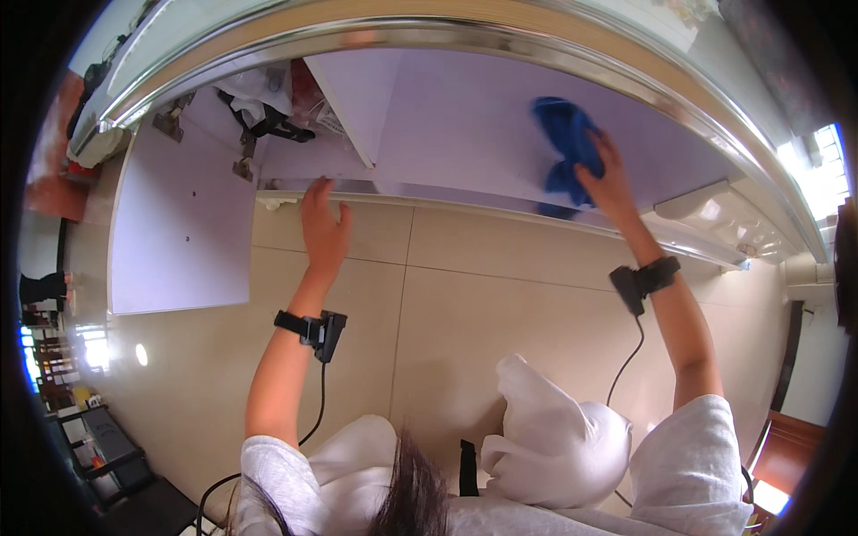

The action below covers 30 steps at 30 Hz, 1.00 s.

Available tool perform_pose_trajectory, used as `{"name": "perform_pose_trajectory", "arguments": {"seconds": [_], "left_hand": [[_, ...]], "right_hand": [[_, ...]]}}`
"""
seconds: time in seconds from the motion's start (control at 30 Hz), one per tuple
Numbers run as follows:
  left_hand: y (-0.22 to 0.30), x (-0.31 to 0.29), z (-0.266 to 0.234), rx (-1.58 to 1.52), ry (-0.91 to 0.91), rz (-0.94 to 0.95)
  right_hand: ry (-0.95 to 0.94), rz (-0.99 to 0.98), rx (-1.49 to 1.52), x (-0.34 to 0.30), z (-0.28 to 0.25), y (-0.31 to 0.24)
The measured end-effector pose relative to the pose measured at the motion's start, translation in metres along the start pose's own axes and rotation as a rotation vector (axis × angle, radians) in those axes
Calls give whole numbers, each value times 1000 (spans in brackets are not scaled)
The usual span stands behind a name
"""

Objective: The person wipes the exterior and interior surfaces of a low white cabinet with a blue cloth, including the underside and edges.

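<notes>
Blue fabric, bunched into loose folds, makes up the cloth (565, 134) in the person's right hand (606, 179). It lies inside the cabinet (447, 125), in the wide compartment right of the upright divider (353, 107), nearer the compartment's right end than the divider. The right fingers are closed in a narrow grip on the cloth's right side, the thumb bent over its lower right part. Most of the cloth spreads to the left of the fingers, one lobe reaching past the fingertips toward the back, another fold dropping below the thumb toward the cabinet's front edge. A darker blue patch shows at that edge; whether it is cloth or reflection, I cannot tell.

The left hand (323, 230) is well apart from the cloth, at the front edge of the left compartment, just left of the divider's front end. Its fingers are loosely bent, with the thumb standing away from them; whether the fingertips touch the edge is unclear. Behind them, toward the back left corner, lie plastic bags (265, 87) and a black item (288, 130). An open door (183, 237) stands at the cabinet's left end, and black straps (661, 273) circle both wrists.
</notes>
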State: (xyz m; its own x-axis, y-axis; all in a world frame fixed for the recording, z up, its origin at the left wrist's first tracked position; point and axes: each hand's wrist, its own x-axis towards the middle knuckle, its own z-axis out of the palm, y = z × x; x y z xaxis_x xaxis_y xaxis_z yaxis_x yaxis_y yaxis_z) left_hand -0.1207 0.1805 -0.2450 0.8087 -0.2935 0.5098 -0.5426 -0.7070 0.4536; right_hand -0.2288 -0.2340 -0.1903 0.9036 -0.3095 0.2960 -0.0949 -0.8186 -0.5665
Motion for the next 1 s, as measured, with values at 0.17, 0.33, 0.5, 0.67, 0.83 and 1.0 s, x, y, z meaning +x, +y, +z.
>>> {"name": "perform_pose_trajectory", "arguments": {"seconds": [0.17, 0.33, 0.5, 0.67, 0.83, 1.0], "left_hand": [[8, 5, 46, 165, -29, 75], [1, -1, 44, 283, -92, 88], [3, -2, 58, 418, -98, 54], [-23, -16, 59, 403, -29, 21], [-22, -8, 79, 293, 75, 58], [-30, -15, 72, 341, 72, 56]], "right_hand": [[19, 381, -288, 22, 28, 133], [151, 424, -368, 81, 82, 98], [44, 17, -346, 154, 167, 17], [-34, -255, -345, 138, 264, -149], [-253, -464, 200, 212, 250, -36], [-140, -580, -300, 249, 177, 40]]}}
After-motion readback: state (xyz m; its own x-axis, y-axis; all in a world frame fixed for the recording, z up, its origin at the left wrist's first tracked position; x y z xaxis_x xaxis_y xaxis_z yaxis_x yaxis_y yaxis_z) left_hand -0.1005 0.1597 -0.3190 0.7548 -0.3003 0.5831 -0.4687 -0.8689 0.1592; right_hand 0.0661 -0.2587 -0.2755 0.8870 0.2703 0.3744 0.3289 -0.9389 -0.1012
